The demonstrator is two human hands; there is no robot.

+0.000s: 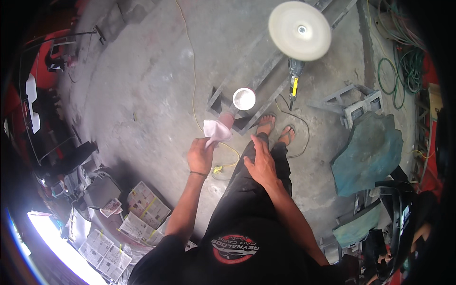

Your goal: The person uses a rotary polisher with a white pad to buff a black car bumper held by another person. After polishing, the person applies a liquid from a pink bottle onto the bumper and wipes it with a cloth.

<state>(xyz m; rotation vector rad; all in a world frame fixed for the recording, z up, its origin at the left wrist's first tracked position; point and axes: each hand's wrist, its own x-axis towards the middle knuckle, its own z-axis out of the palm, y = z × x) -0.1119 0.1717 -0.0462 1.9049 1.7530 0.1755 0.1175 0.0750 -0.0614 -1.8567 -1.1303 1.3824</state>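
My left hand [200, 156] is closed on a pale pink cloth [217, 129], its fingers pinching the lower end. Just beyond the cloth, partly hidden by it, is a pinkish cylinder [228, 117] whose kind I cannot make out. A round white tub [244, 99] with whitish contents stands close by, its top uncovered. My right hand [261, 162] hovers in front of my legs, empty, with its fingers apart. Farther off, a power polisher [295, 78] with a black body and yellow label carries a large off-white round pad [287, 40].
Grey metal beams [266, 71] run along the concrete floor [147, 85] under the tub. A yellow cord [192, 61] and the polisher's black cable [308, 133] lie there. At right are a teal panel [366, 159] and green hoses [412, 71]; newspaper sheets [145, 204] cover something at lower left.
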